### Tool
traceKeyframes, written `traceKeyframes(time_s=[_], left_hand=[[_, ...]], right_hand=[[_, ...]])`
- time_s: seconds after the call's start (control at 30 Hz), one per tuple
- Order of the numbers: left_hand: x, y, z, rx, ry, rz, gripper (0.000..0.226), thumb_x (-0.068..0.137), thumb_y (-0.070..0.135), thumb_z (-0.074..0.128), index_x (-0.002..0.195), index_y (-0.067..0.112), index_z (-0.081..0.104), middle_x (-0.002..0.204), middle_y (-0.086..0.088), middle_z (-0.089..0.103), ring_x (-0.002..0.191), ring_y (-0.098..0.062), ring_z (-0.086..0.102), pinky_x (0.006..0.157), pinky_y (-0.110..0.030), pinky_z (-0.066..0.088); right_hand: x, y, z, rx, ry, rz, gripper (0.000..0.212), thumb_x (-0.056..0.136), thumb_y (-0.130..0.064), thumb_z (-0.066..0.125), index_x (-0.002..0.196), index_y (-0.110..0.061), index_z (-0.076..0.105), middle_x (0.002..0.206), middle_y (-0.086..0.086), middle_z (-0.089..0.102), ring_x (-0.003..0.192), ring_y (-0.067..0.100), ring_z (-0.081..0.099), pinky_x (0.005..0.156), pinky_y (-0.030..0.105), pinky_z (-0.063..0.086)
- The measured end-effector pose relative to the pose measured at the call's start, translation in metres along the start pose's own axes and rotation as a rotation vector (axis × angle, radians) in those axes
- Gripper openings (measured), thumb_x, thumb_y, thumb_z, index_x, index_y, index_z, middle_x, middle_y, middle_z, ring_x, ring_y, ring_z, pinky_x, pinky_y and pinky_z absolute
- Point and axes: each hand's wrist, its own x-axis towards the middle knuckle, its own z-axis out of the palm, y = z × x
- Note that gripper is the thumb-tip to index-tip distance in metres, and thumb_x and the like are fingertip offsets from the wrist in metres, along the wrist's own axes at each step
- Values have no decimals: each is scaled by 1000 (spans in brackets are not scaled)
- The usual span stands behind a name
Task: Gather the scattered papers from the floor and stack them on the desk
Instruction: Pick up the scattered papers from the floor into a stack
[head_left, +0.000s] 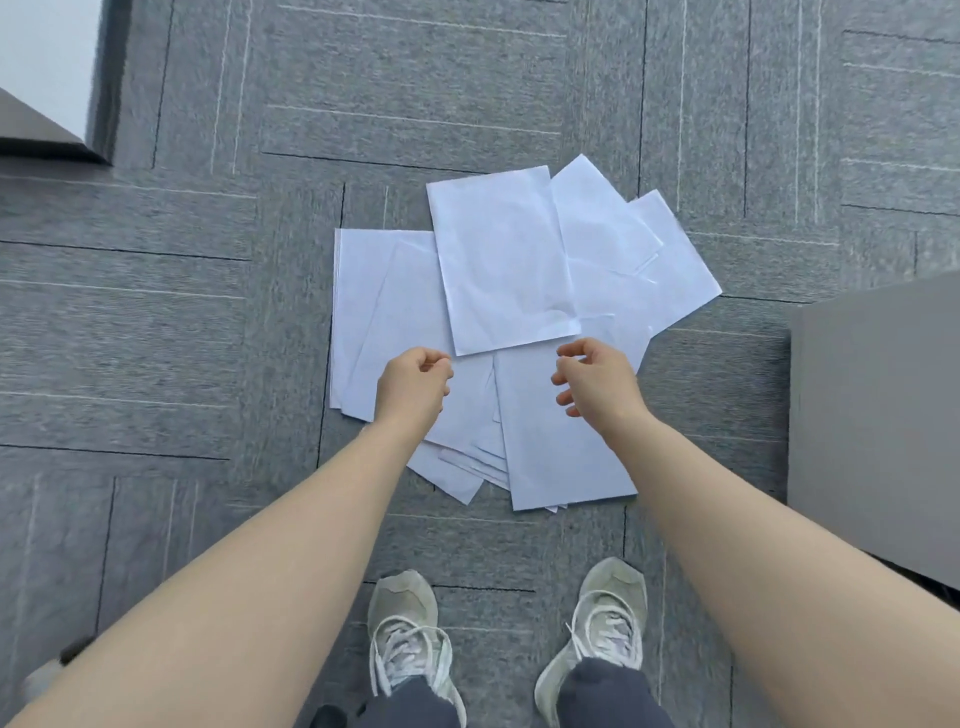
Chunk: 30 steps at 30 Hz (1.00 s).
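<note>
1. the papers (498, 291) lie in a loose, overlapping heap on the grey carpet floor (156, 312); the heap serves as the landmark for everything below.
2. one sheet (501, 260) lies on top of the heap, towards its far side, slightly tilted; other sheets fan out from under it to the left, the right and the near side.
3. the left hand (413, 384) hangs over the near-left part of the heap, fingers curled loosely inward, holding nothing.
4. the right hand (595, 379) hangs over the near-right part of the heap, fingers bent and slightly spread, also with nothing in it.
5. whether either hand touches a sheet cannot be told from this view.
6. both bare forearms reach in from the near side of the heap.
7. two pale sneakers (410, 639) stand on the carpet just on the near side of the heap.
8. a grey desk surface (878, 426) sits to the right of the heap, apart from it.
9. a dark angled corner (36, 135) shows far left of the heap.
</note>
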Motion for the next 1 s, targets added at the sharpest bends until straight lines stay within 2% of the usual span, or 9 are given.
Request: traceKeyframes(time_s=[0.13, 0.27, 0.33, 0.43, 0.57, 0.67, 0.73, 0.87, 1.0], left_hand=[[43, -22, 21, 30, 36, 12, 13, 87, 25, 56, 95, 21, 65, 92, 6, 65, 92, -20, 61, 88, -43, 55], [89, -41, 49, 113, 75, -12, 39, 89, 29, 57, 124, 14, 58, 123, -2, 62, 107, -20, 58, 89, -34, 50], [112, -47, 59, 202, 101, 21, 49, 89, 32, 57, 134, 12, 50, 135, -4, 54, 119, -22, 54, 92, -31, 44], [143, -49, 67, 245, 165, 42, 55, 88, 33, 58, 137, 12, 46, 140, -6, 49, 122, -23, 52, 85, -27, 38], [171, -40, 75, 168, 263, 25, 49, 87, 31, 58, 130, 12, 50, 125, -1, 55, 104, -21, 55, 76, -27, 38], [185, -31, 79, 133, 290, 11, 27, 83, 31, 59, 105, 14, 55, 93, 3, 55, 81, -20, 51, 57, -25, 35], [192, -28, 80, 110, 284, 9, 24, 81, 33, 61, 93, 13, 52, 77, 5, 50, 69, -18, 48, 50, -25, 31], [199, -25, 81, 104, 263, 55, 25, 83, 33, 63, 97, 13, 56, 82, 4, 56, 72, -18, 53, 56, -25, 38], [205, -30, 77, 95, 224, 143, 12, 81, 24, 64, 76, 15, 59, 80, -2, 63, 73, -26, 56, 68, -28, 46]], right_hand=[[50, 22, 9, -28, 1, -12, 22, 88, -14, 46, 105, -16, 60, 88, 5, 64, 65, 23, 59, 60, 34, 49], [105, 47, 12, -158, 50, -47, 33, 87, -19, 47, 117, -17, 60, 105, -1, 61, 85, 25, 63, 83, 44, 57], [131, 55, 10, -211, 85, -64, 38, 90, -20, 48, 127, -15, 57, 114, 0, 59, 89, 23, 59, 81, 36, 52], [166, 62, 8, -283, 158, -108, 44, 92, -25, 51, 135, -13, 51, 133, 6, 54, 92, 21, 53, 76, 29, 39], [199, 60, 8, -279, 201, -99, 52, 90, -29, 51, 140, -13, 46, 135, 10, 51, 88, 25, 54, 72, 30, 38], [214, 53, 11, -263, 220, -117, 50, 90, -30, 54, 136, -12, 48, 126, 9, 56, 88, 24, 54, 72, 30, 38], [220, 49, 14, -256, 226, -123, 48, 89, -32, 56, 132, -12, 49, 115, 7, 58, 89, 25, 55, 72, 30, 39], [226, 47, 21, -242, 224, -148, 48, 88, -33, 61, 129, -11, 50, 107, 2, 53, 92, 22, 52, 74, 29, 37], [226, 50, 21, -259, 261, -202, 34, 83, -22, 62, 115, -12, 64, 105, 5, 67, 94, 26, 62, 72, 30, 42]])
